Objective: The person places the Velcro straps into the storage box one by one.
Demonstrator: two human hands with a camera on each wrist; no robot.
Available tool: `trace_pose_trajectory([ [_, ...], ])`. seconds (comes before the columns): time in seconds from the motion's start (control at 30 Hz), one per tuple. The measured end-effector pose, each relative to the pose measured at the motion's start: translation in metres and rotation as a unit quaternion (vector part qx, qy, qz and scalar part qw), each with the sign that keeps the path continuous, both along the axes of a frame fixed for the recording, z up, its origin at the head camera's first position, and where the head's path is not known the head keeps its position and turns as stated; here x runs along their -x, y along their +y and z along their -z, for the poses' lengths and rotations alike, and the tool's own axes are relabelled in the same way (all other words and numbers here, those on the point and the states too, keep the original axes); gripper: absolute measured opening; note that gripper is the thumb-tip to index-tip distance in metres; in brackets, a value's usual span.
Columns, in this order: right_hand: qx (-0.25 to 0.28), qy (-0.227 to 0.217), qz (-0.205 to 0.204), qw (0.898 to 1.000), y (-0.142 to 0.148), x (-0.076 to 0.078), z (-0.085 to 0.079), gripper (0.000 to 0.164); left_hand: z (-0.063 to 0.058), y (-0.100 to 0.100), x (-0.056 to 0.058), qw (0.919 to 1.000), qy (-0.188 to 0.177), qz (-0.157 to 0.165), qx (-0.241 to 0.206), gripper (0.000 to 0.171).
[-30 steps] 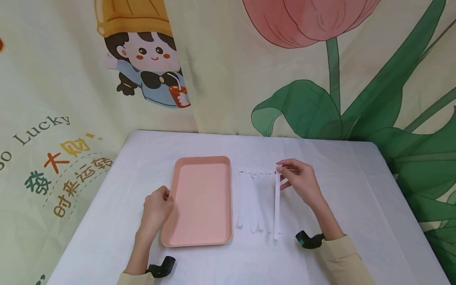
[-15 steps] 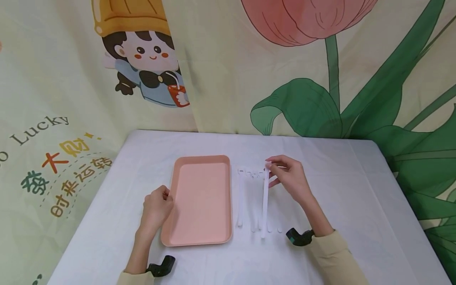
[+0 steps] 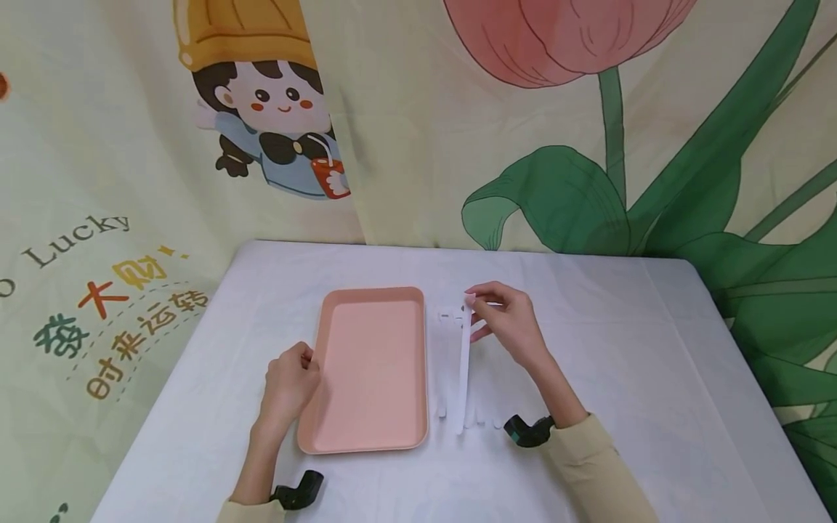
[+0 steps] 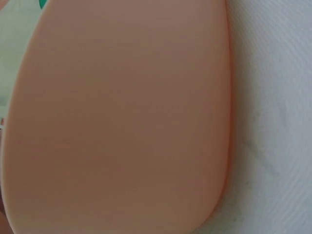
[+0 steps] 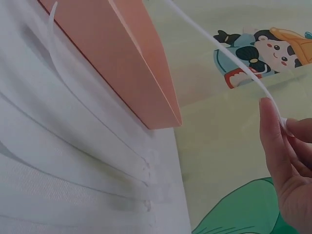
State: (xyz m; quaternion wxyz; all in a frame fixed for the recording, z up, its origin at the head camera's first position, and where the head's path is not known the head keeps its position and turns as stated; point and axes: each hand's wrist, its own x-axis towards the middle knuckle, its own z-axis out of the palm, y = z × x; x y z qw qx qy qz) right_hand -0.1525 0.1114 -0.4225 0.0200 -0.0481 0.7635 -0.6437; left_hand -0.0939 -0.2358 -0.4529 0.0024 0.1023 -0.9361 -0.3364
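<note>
My left hand (image 3: 291,383) holds the left rim of a pink rectangular tray (image 3: 371,363), its fingers curled at the edge. In the left wrist view the tray (image 4: 122,117) fills most of the picture. Between thumb and fingers, my right hand (image 3: 510,323) pinches the far end of a thin white strap (image 3: 465,363). That strap hangs over other white straps (image 3: 442,363) with slotted heads, lying side by side to the right of the tray. Seen from the right wrist, the pinched strap (image 5: 234,57) bows up and away from the right hand's fingertips (image 5: 268,112).
A white cloth (image 3: 621,349) covers the table. Behind it hangs a patterned curtain (image 3: 405,145) with a cartoon figure and a large tulip. Black wrist cameras (image 3: 297,490) sit on both wrists, low over the cloth.
My right hand has moved left with the pinched strap, passing over the lying straps and coming nearer the tray. My left hand and the tray have stayed in place.
</note>
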Motion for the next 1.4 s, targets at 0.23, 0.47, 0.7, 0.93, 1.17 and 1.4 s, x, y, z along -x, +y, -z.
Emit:
trace_pose_trajectory([
  [0.23, 0.021, 0.005, -0.015, 1.0, -0.016, 0.003, 0.002, 0.026, 0.0, -0.002, -0.001, 1.0, -0.004, 0.002, -0.005, 0.011],
  [0.47, 0.028, -0.005, -0.022, 0.999, -0.031, 0.008, 0.001, 0.031, -0.001, -0.002, 0.002, 0.9999, -0.003, 0.01, -0.003, 0.01],
  [0.7, 0.036, -0.017, -0.036, 0.999, -0.049, 0.015, 0.006, 0.027, -0.002, -0.002, 0.003, 0.9999, -0.015, 0.006, -0.002, 0.011],
  [0.93, 0.055, -0.026, -0.053, 0.997, -0.07, 0.021, 0.009, 0.023, -0.003, -0.005, 0.0, 0.9999, -0.016, 0.001, -0.001, 0.011],
  [1.17, 0.061, -0.036, -0.075, 0.995, -0.089, 0.026, 0.012, 0.024, -0.005, -0.005, -0.001, 0.9999, -0.014, 0.003, -0.006, 0.01],
  [1.4, 0.067, -0.053, -0.092, 0.992, -0.107, 0.028, 0.013, 0.024, -0.004, -0.005, -0.001, 0.9998, -0.014, 0.007, -0.012, 0.011],
])
